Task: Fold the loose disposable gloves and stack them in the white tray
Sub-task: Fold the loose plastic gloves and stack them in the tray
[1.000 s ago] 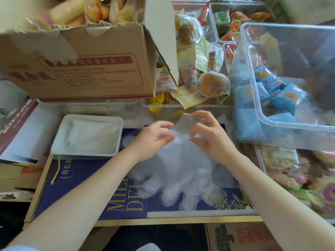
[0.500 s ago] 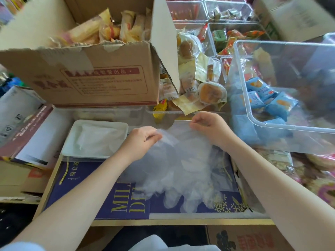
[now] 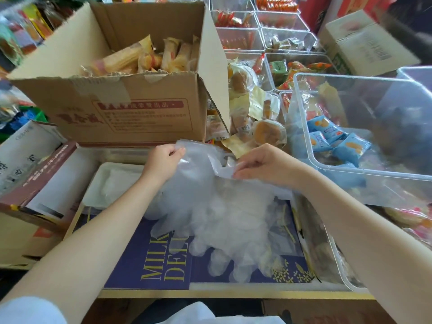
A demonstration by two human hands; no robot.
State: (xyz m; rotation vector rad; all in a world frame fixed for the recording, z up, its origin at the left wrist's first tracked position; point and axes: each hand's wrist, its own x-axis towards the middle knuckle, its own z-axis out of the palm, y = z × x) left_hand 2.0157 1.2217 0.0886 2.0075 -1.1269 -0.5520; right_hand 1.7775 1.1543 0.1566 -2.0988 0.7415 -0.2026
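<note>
Navy box lid [image 3: 163, 265] (apparently) carries gloves [image 3: 222, 218], tray [image 3: 98, 183].

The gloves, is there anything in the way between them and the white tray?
Nothing visible blocks the way. The gloves are held at their cuffs by the left hand and right hand, and the tray sits right beside them to the left. Only the left forearm crosses the tray's near corner.

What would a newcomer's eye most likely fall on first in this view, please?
Probably the cloudy heap of clear disposable gloves at the centre, lying on a navy box lid, with the left hand and right hand each pinching its far edge. Next, the big open cardboard box of wrapped snacks behind, and the white tray just left of the gloves.
</note>
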